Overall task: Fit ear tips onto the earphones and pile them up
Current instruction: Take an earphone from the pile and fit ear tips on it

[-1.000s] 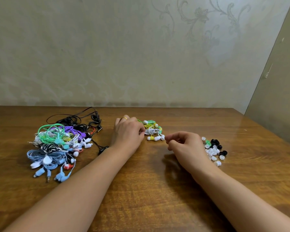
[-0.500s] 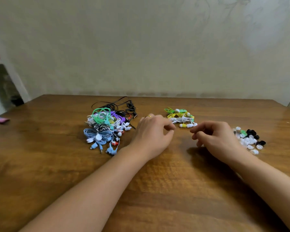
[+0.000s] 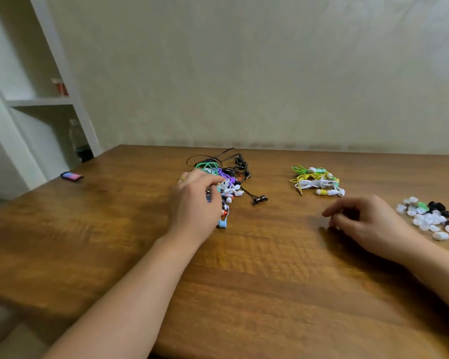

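Where it left the small bundle, left hand now over tangled earphones, grasp unclear, right hand loosely curled, empty.

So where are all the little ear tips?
In the head view, the ear tips lie in a small white and black heap at the table's right edge, just right of the right hand.

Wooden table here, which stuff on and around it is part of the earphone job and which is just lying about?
Part of the job:
- tangled heap of multicoloured wired earphones, under the left hand
- small bundle of green, yellow and white earphones
- scatter of clear, black and green ear tips, beside the right hand

Just lying about:
- small dark pouch on the wooden table
- plastic bottle on the white shelf
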